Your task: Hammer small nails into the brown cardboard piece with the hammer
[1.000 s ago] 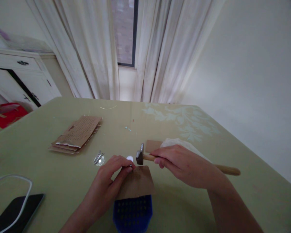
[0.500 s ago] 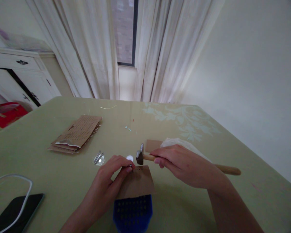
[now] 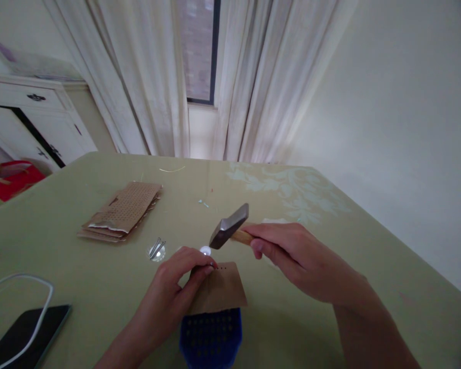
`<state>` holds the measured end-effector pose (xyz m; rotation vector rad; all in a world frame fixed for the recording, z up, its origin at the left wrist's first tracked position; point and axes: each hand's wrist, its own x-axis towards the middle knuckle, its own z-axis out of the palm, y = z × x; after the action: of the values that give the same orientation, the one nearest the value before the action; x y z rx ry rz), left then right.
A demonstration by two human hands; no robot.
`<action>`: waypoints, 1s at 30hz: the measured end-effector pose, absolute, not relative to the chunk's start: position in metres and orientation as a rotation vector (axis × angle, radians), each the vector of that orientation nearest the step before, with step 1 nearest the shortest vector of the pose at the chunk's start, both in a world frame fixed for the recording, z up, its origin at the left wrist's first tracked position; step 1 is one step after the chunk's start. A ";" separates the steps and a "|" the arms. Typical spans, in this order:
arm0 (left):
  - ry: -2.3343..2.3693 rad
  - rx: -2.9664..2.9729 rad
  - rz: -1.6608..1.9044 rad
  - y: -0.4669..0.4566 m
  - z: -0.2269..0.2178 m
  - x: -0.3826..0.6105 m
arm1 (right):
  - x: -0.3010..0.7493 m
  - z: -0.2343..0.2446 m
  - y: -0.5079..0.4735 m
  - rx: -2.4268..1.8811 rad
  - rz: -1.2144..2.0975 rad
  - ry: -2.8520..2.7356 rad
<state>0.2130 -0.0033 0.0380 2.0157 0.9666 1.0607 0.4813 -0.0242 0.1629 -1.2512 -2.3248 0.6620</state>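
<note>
My left hand is closed in a pinch at the back edge of a brown cardboard piece. Between its fingertips is a nail, mostly hidden, with only a small metallic tip showing. A row of small holes runs along that edge of the cardboard. Beneath the cardboard, a blue block-like holder with rows of dots sticks out toward me. My right hand grips the wooden handle of a hammer. The hammer's metal head hangs tilted in the air, above and just right of my left fingertips.
Several nails lie on a small clear round dish to the left. A white round piece sits behind my left fingertips. A stack of perforated cardboard lies farther back. At front left are a phone and a white cable.
The hammer head has risen and tilted, shifting slightly over toward my left hand. My left fingertips have moved slightly right along the cardboard's edge.
</note>
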 end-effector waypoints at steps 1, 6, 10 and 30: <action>0.972 2.018 1.060 -0.003 0.038 0.214 | 0.481 0.164 -0.026 -1.236 0.663 -2.323; 0.988 2.026 1.058 -0.004 0.039 0.214 | 0.477 0.163 -0.036 -1.264 0.598 -2.439; 0.990 2.037 1.050 -0.004 0.040 0.213 | 0.475 0.164 -0.039 -1.254 0.589 -2.362; 0.935 2.036 1.024 -0.002 0.037 0.212 | 0.474 0.160 -0.037 -1.332 0.583 -2.426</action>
<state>0.2125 -0.0023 0.0366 2.0365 0.9353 1.0239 0.4743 -0.0373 0.1597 -1.3315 -2.4261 0.5827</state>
